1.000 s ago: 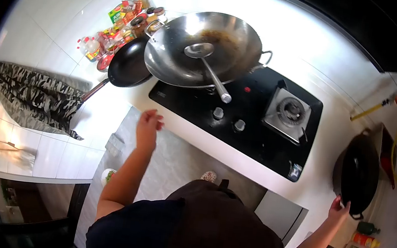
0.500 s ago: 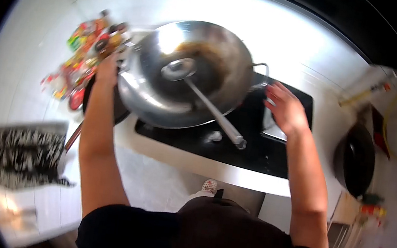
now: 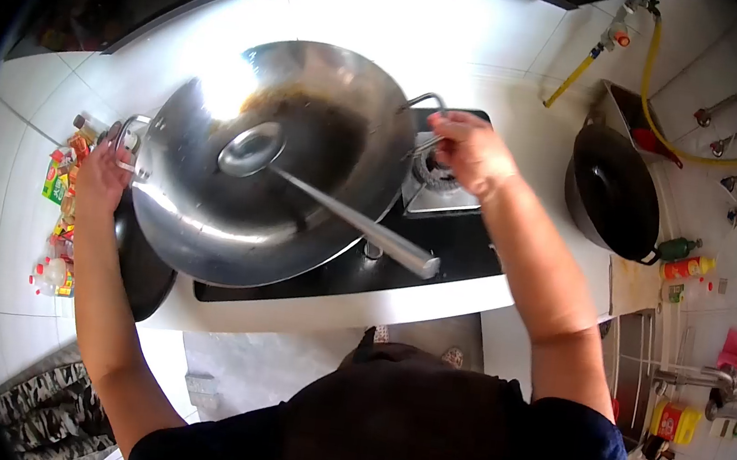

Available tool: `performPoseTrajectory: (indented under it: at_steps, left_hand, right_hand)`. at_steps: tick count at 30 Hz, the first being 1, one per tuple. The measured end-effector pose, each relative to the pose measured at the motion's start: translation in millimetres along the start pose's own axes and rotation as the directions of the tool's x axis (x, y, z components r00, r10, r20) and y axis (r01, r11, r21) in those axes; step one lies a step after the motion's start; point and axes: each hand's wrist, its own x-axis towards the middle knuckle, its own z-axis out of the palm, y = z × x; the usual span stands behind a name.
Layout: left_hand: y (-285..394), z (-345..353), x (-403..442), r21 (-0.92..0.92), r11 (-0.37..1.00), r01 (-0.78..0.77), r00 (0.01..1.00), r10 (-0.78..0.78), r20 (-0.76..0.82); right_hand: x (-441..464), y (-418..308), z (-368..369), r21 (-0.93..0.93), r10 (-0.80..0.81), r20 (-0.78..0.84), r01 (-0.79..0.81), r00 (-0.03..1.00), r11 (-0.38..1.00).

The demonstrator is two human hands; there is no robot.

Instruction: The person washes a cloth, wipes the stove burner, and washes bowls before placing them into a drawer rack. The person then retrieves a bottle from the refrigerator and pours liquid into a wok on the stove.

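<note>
A large steel wok [image 3: 295, 230] is between my hands above the black gas stove [image 3: 467, 251]. My left hand [image 3: 105, 168] is closed at the wok's left loop handle. At the right loop handle, my right hand [image 3: 470, 151] has its fingers closed round the metal. A steel ladle [image 3: 360, 222] lies in the wok, its bowl near the middle and its handle reaching over the front right rim. Brown residue marks the inside of the wok. Behind my left forearm, a black frying pan [image 3: 143, 271] is partly hidden.
A dark deep pan [image 3: 612, 191] sits on the right of the counter [image 3: 527, 139], near a yellow hose [image 3: 652, 127]. Seasoning packets and bottles [image 3: 61, 183] stand at the left. Beyond the dark pan are a green bottle [image 3: 679, 250] and a sink [image 3: 634, 355].
The view has turned right. Both hands have come to the wok's handles; the right one has left the dark pan. The wok appears larger and nearer.
</note>
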Motion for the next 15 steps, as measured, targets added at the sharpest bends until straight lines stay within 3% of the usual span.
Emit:
performPoseTrajectory:
  at_steps: [5, 7, 15]
  left_hand:
    - [-11.6, 96.4, 4.5, 0.001, 0.992, 0.127, 0.941, -0.121, 0.315]
    - [-32.5, 135.7, 17.4, 0.074, 0.988, 0.139, 0.933, -0.155, 0.324]
    - [-106.5, 279.7, 13.1, -0.022, 0.959, 0.281, 0.899, -0.255, 0.356]
  right_hand:
    - [-55.5, -44.3, -67.1, 0.021, -0.040, -0.136, 0.043, 0.990, 0.999]
    - [-72.0, -49.4, -92.2, 0.000, -0.051, -0.213, 0.052, 0.976, 0.999]
    - [-107.5, -34.8, -180.4, 0.011, -0.070, -0.416, 0.082, 0.907, 0.997]
